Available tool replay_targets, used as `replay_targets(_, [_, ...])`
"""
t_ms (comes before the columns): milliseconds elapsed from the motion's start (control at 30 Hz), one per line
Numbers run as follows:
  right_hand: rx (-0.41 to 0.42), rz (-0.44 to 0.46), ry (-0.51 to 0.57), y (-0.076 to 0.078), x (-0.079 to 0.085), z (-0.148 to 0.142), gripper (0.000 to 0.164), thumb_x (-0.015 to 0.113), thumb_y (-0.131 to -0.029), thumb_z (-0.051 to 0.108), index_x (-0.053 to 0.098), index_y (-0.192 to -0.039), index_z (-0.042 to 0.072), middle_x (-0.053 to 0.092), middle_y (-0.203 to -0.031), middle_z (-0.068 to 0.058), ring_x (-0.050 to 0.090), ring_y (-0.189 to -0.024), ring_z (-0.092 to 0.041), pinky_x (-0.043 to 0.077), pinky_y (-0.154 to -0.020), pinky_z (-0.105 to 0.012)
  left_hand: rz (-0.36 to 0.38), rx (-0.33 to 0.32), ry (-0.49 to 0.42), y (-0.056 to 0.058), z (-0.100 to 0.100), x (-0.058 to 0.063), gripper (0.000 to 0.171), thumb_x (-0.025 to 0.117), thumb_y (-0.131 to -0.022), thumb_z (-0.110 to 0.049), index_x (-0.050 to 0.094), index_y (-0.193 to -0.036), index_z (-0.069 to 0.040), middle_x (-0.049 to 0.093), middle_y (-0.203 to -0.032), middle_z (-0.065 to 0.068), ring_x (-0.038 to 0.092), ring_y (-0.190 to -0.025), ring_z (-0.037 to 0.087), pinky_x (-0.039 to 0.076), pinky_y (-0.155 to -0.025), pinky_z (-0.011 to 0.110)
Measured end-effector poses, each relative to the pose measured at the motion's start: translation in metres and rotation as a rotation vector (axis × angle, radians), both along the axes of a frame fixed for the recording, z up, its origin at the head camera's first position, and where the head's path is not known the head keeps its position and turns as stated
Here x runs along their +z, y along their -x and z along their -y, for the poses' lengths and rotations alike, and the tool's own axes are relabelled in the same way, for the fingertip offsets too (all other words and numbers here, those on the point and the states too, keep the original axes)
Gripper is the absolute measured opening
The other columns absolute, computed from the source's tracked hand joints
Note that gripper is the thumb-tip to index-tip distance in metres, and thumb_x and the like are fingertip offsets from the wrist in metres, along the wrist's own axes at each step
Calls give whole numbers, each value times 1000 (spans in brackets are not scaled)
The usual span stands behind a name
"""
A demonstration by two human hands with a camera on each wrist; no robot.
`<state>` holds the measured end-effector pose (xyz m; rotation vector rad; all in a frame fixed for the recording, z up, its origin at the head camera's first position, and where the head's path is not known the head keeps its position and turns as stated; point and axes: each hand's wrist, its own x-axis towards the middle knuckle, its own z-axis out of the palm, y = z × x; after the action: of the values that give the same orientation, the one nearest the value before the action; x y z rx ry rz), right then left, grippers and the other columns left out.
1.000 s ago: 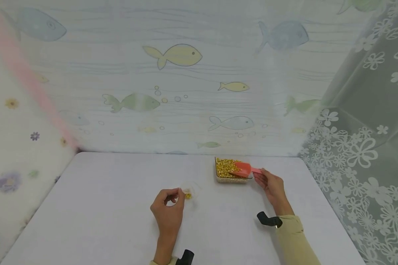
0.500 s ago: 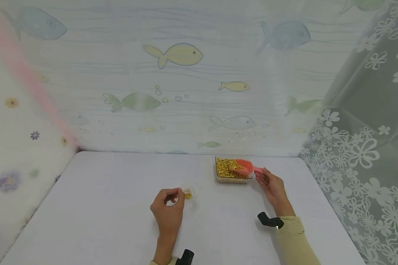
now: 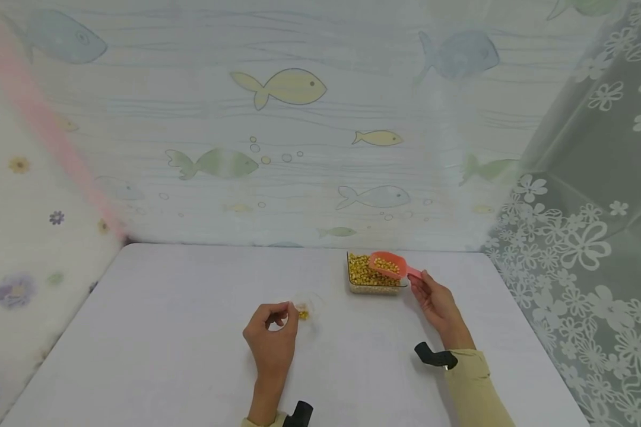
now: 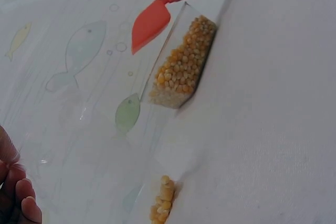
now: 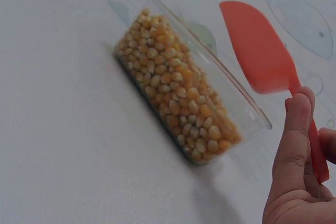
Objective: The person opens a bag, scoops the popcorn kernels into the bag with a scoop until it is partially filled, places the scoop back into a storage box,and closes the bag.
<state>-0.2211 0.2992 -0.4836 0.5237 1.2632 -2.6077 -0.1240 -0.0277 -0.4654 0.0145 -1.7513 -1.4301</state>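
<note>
Head view: left hand (image 3: 272, 335) pinches clear container (image 3: 311, 309), outline barely visible.

Counted two bare hands (image 3: 272, 335) (image 3: 437, 302), two black wrist pieces (image 3: 436, 356) (image 3: 299, 415), one red scoop (image 5: 262, 51), one clear rectangular container (image 5: 231, 103), one faintly visible clear bag (image 3: 312, 306). Tallied three lots of corn kernels (image 3: 360, 271) (image 3: 387, 266) (image 3: 302, 315), individually uncountable.

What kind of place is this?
Probably an indoor work corner: there's a white table, a fish-patterned sheet behind it, and a sheer white-flowered sheet on the right.
</note>
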Motion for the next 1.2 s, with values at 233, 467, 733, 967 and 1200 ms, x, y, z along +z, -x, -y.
replay_targets(233, [12, -18, 5, 0, 1, 2, 30, 48, -108, 24, 72, -94, 12, 77, -88, -3, 72, -82, -7, 57, -81, -17, 8, 2, -8, -1, 0, 4, 14, 73, -76, 18, 71, -79, 5, 68, -71, 11, 55, -61, 29, 46, -56, 25])
replay_targets(467, [15, -1, -4, 1, 6, 7, 30, 48, -107, 26, 70, -93, 12, 76, -88, -2, 71, -80, -7, 58, -80, -18, 38, 10, -6, 6, 3, -14, 15, 74, -76, 17, 72, -79, 2, 68, -72, 8, 54, -64, 14, 46, -56, 24])
replay_targets(733, [23, -19, -16, -1, 8, 13, 33, 47, -108, 25, 71, -90, 12, 76, -86, -1, 71, -77, -6, 58, -77, -17, 18, -1, -18, -5, -2, 13, 15, 72, -75, 18, 71, -79, 4, 67, -71, 12, 55, -61, 30, 46, -56, 24])
replay_targets(967, [22, -70, 14, -1, 5, 18, 37, 42, -110, 24, 71, -88, 14, 76, -85, 0, 71, -76, -5, 57, -75, -16, 17, -1, -22, -6, -3, 15, 16, 72, -75, 18, 71, -79, 3, 67, -71, 12, 56, -61, 32, 46, -56, 24])
replay_targets(1200, [-5, -47, 146, -1, 4, 22, 33, 45, -109, 25, 68, -89, 11, 77, -84, -3, 71, -73, -7, 57, -73, -16, 3, -3, -23, -7, -2, 16, 20, 71, -74, 19, 71, -78, 0, 67, -71, 13, 55, -61, 32, 47, -56, 25])
